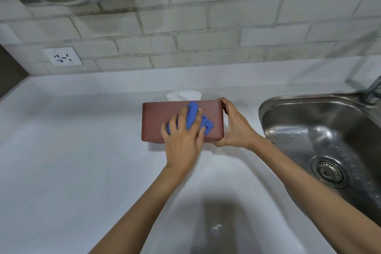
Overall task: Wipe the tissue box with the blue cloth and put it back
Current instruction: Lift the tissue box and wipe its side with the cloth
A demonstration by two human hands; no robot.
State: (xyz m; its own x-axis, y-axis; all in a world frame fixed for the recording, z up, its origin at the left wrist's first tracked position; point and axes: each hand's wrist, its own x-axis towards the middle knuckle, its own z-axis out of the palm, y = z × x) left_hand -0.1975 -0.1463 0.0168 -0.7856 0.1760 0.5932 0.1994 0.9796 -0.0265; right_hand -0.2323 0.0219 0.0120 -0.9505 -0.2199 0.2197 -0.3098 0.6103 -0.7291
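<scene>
Both hands are on the box (156,121): the left hand (183,140) presses the bunched cloth (192,117) flat against the box's near side, fingers spread over it, while the right hand (233,126) clamps the box's right end, thumb below and fingers curled over the top edge. A tissue (183,95) sticks up from the top. It sits toward the counter's (72,150) back edge, left of the sink (321,130).

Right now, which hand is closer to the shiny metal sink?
The right hand. It grips the end of the reddish-brown tissue box that faces the steel sink. The left hand presses the blue cloth on the box's front, farther away.
</scene>
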